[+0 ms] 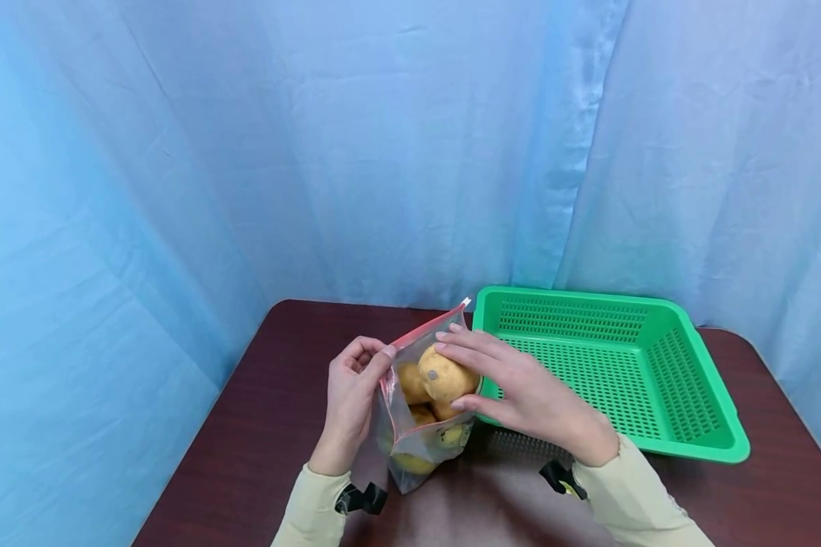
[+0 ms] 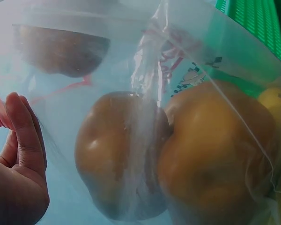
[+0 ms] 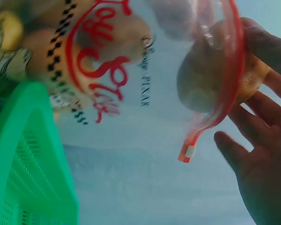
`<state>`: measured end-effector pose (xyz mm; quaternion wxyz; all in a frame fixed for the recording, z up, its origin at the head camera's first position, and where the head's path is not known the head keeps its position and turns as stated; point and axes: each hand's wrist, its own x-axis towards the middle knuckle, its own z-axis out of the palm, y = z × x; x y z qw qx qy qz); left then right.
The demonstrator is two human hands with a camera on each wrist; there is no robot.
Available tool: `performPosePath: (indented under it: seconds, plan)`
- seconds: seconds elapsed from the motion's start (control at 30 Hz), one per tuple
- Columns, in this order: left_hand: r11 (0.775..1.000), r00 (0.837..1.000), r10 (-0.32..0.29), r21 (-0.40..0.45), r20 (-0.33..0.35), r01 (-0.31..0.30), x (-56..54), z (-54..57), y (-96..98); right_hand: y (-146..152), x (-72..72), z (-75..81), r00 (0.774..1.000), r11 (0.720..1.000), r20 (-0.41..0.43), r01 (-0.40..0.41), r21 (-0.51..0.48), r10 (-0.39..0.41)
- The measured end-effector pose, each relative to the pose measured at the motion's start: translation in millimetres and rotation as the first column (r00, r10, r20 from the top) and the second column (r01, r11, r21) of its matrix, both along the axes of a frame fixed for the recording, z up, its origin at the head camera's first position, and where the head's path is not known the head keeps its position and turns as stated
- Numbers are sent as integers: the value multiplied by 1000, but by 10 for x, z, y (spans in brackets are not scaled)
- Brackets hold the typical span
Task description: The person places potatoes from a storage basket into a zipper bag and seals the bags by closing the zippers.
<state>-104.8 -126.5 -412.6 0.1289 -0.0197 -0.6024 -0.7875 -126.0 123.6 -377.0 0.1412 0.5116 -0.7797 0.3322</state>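
Observation:
A clear zip bag [image 1: 410,463] with a red zip edge and red lettering stands open on the table, with several yellow-brown pears inside. My left hand [image 1: 356,387] pinches the bag's rim at its left side, thumb on top. At the mouth, my right hand [image 1: 520,384] holds a pear [image 1: 445,374] between thumb and fingers, partly inside the bag. Through the plastic in the left wrist view, other pears [image 2: 122,154] sit low in the bag. A white-tipped zip slider [image 3: 189,151] hangs at the rim's far end, close by the right fingers.
A green plastic basket [image 1: 714,448] with perforated walls and floor stands right of the bag, close beside it. Both rest on a dark red-brown table [image 1: 246,456]. Blue curtains [image 1: 383,152] hang behind the table and at its left.

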Motion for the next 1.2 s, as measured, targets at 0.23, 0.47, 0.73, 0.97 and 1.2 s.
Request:
performPosePath:
  seconds: [0.23,0.47,0.73,0.97,1.2]
  plan:
    - [1000,1000,-4,-6,-11,4,1,-14,-12,4,-4,-47,998,994,48,36,99,-41]
    - [1000,1000,-20,-4,-16,20,13,-15,-21,32,17,-80,985,985,93,132,111,-142]
    - [999,1000,1,-39,-20,-1,4,12,-49,87,135,-140,801,851,316,523,40,-508]
    - [999,1000,10,-52,-21,-11,-22,53,-84,-16,102,-111,810,875,340,473,101,-477]
    - [995,1000,0,-103,-12,-1,4,134,-27,-178,22,-101,807,866,378,499,-25,-454]
